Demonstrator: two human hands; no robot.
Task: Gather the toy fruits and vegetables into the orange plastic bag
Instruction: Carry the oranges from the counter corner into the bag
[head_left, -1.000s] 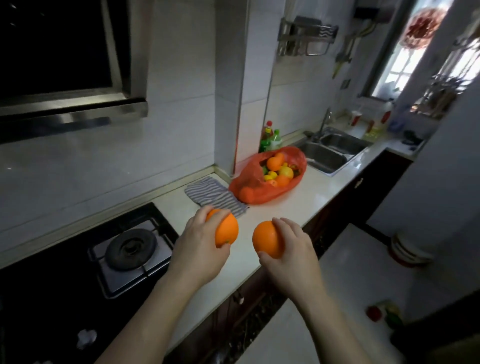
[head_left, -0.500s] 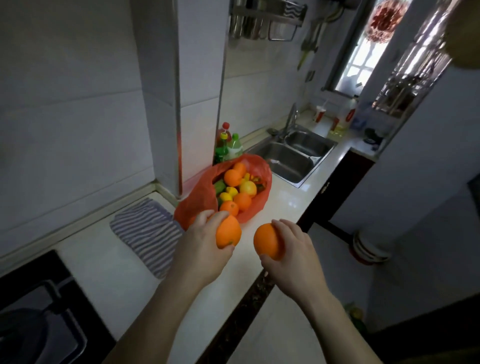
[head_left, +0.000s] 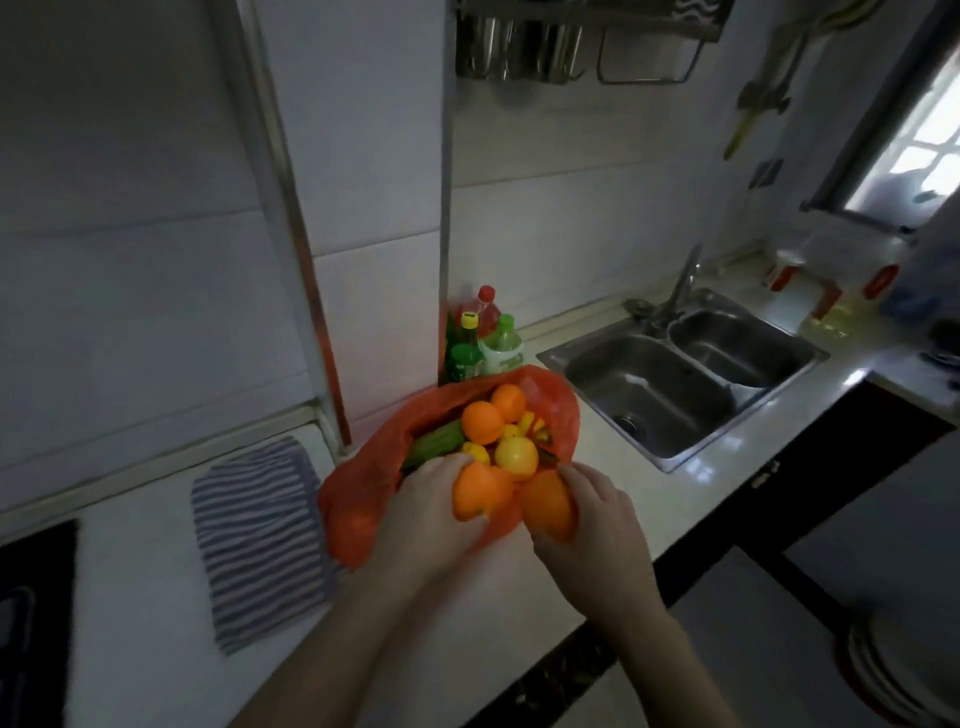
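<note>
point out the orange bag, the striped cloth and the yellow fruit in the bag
orange bag (head_left: 353, 499): head view, on its left side wall
striped cloth (head_left: 254, 525): head view, middle of the cloth
yellow fruit (head_left: 516, 457): head view, centre of its rounded top

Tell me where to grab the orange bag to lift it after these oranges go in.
Best pinch the raised far rim of the orange bag, coming from above on the sink side. The bag lies slumped with its mouth open upward, fruit heaped inside; that rim stands free, while the left hand and right hand, holding oranges, crowd the near edge.
</note>
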